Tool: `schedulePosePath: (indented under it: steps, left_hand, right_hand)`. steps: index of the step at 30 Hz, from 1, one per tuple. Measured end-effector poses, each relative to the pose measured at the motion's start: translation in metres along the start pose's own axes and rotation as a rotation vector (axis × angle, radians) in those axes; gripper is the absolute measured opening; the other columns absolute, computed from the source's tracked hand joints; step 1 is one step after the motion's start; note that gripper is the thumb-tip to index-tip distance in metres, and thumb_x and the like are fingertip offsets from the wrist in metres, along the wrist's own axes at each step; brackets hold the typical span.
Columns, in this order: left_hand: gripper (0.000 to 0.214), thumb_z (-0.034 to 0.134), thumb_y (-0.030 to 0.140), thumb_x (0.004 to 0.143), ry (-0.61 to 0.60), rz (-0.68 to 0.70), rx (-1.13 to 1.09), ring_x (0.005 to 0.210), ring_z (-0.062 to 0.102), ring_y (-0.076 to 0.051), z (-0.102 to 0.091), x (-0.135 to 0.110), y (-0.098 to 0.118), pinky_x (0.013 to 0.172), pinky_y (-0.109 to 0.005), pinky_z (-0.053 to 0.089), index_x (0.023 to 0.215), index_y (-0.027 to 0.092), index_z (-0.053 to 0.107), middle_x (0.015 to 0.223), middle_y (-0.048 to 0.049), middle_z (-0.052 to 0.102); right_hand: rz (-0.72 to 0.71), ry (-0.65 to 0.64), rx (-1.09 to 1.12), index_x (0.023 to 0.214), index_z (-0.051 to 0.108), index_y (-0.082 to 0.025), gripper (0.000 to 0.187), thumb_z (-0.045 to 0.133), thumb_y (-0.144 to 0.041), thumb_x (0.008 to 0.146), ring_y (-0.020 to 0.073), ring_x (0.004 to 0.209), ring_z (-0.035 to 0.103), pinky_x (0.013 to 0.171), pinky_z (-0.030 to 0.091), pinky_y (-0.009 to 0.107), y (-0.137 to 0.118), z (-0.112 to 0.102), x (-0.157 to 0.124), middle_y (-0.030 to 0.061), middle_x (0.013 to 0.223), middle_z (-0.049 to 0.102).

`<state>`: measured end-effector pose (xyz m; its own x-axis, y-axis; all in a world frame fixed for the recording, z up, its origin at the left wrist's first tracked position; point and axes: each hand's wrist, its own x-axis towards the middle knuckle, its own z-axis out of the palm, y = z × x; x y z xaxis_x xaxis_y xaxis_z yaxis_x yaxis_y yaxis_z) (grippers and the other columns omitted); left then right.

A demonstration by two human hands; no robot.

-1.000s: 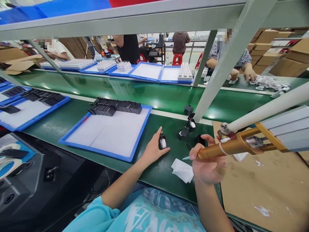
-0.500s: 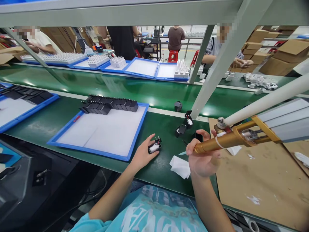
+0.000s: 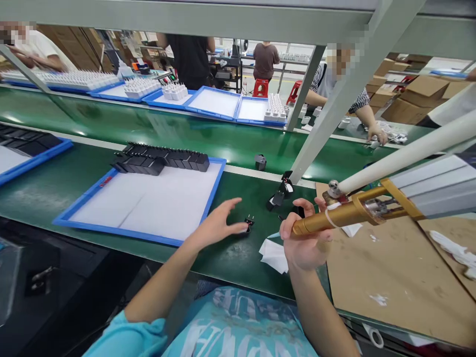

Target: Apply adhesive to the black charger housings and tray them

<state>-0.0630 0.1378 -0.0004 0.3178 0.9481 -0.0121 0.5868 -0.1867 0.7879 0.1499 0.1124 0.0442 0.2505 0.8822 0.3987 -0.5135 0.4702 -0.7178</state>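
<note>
While right fingers (image 3: 287,228) clasp gold tool (image 3: 323,220), black plug (image 3: 250,224) lies beside spread left fingers (image 3: 231,203).

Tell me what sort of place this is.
Probably a factory assembly line: what looks like a green conveyor belt runs past the workbench, a blue-rimmed tray holds rows of black plug housings, and cardboard boxes are stacked beyond.

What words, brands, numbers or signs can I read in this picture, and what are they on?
None that reads with certainty.
Turquoise shirt: large white letters, too creased and blurred to quote safely.
Blue-rimmed tray: a red mark by its left edge, too small to read.
</note>
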Motion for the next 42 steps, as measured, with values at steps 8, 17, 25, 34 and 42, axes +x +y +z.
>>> schedulePosePath:
  steps: [8,17,25,34,42]
  left_hand:
    - [0.095,0.074,0.037,0.073,0.047,0.014,0.655,0.145,0.015,-0.035,-0.038,0.186,0.017,0.114,-0.048,0.025,0.149,0.016,0.022,0.157,-0.0207,0.017]
    - [0.081,0.074,0.025,0.067,-0.117,0.01,0.722,0.119,0.055,-0.035,-0.04,0.244,0.023,0.094,-0.038,0.046,0.14,0.012,0.04,0.13,-0.0208,0.058]
    - [0.089,0.072,0.034,0.07,-0.339,0.323,0.576,0.097,0.066,-0.028,0.02,0.198,0.054,0.078,-0.031,0.049,0.146,0.022,0.027,0.114,-0.0093,0.067]
    - [0.105,0.073,0.038,0.072,-0.358,0.26,0.32,0.134,0.043,-0.031,0.001,0.159,0.05,0.104,-0.038,0.039,0.152,0.016,0.009,0.152,-0.0186,0.035]
    - [0.086,0.072,0.056,0.073,-0.334,-0.014,0.072,0.128,0.049,-0.029,-0.026,0.008,0.013,0.102,-0.038,0.043,0.144,0.026,0.036,0.146,-0.0097,0.045]
  right_hand:
    - [-0.052,0.022,-0.041,0.112,0.055,-0.03,0.04,0.051,-0.056,0.082,0.0061,0.042,0.051,0.035,0.035,0.024,-0.002,-0.02,0.003,0.0021,0.106,0.056]
    - [-0.061,0.012,-0.041,0.107,0.051,-0.028,0.035,0.046,-0.055,0.086,0.0058,0.045,0.052,0.037,0.035,0.023,-0.001,-0.03,0.0,0.0039,0.109,0.055]
    - [-0.042,0.023,-0.026,0.109,0.052,-0.027,0.038,0.048,-0.056,0.084,0.0066,0.045,0.053,0.039,0.036,0.024,-0.002,-0.03,-0.001,0.0042,0.109,0.055]
    - [-0.057,0.032,-0.074,0.115,0.054,-0.031,0.042,0.05,-0.055,0.082,0.0062,0.042,0.051,0.037,0.035,0.024,-0.009,-0.026,0.002,0.002,0.105,0.055]
    - [-0.047,0.004,-0.047,0.114,0.056,-0.031,0.038,0.053,-0.052,0.082,0.0076,0.04,0.053,0.034,0.037,0.026,-0.008,-0.025,0.002,0.0017,0.105,0.057]
